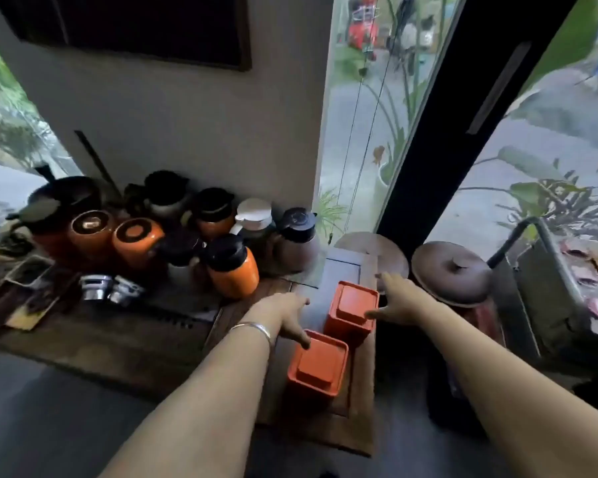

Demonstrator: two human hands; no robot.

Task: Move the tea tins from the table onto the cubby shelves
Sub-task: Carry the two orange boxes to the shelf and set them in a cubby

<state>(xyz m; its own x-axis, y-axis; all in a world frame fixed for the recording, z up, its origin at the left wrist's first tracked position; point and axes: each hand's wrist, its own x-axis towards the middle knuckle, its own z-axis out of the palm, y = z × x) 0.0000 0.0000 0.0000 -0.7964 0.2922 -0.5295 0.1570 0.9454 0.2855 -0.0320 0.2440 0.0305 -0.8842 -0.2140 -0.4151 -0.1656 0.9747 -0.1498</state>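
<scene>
Two square orange tea tins stand on a narrow wooden table (363, 401). The nearer tin (318, 365) is at the centre, the farther tin (353, 313) just behind it to the right. My left hand (283, 313) is spread open to the left of the tins, its thumb touching the near tin's top left corner. On the other side, my right hand (399, 298) is also spread, its thumb against the far tin's right edge. Neither hand grips a tin. No cubby shelves are in view.
A group of orange and dark thermos jugs (232, 267) and jars (137, 238) stands to the left against the wall. Two round clay lids (451, 272) sit to the right by the glass door. A metal-framed bin (553, 288) is at the far right.
</scene>
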